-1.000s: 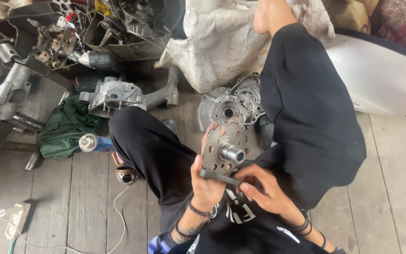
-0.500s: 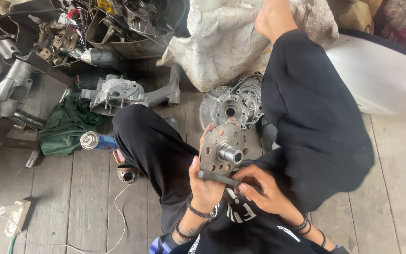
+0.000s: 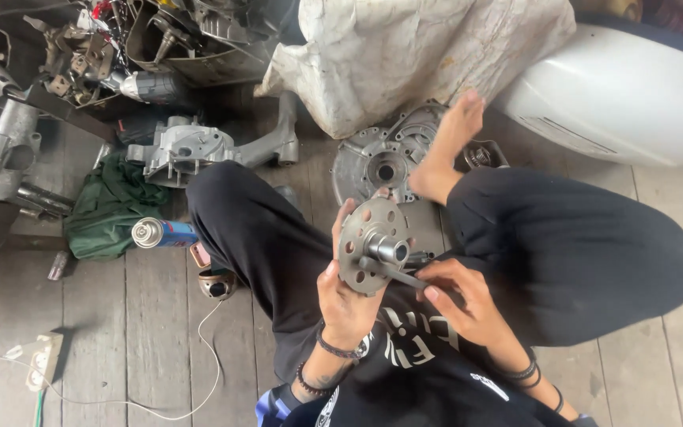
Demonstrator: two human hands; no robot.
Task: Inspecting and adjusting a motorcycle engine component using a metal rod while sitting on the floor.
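The round metal disc [image 3: 371, 245] with its ring of holes is in front of my chest, above my crossed legs, and a short hub [image 3: 390, 248] stands out from its middle. The flat face of the disc looks up and a little to the right, toward the camera, so the hub axis points the same way. Across the lower part of the disc lies a thin metal bar [image 3: 393, 271]; its long axis goes from the disc centre down and right, into my right hand.

My left hand [image 3: 347, 296] holds the disc from behind and below, with fingers closed around the rim. My right hand [image 3: 462, 299] is closed on the outer end of the bar.

I judge the work is in the middle: the bar is already set against the hub, but I cannot tell if anything is loosened or tightened yet.

On the wooden floor [image 3: 160, 340] beyond my bare foot [image 3: 446, 154] lies a grey engine cover [image 3: 381, 162]. To the left are a blue spray can [image 3: 161, 232], a green cloth [image 3: 108, 207] and another grey engine part [image 3: 199, 149]. A white sack [image 3: 413, 55] is behind.
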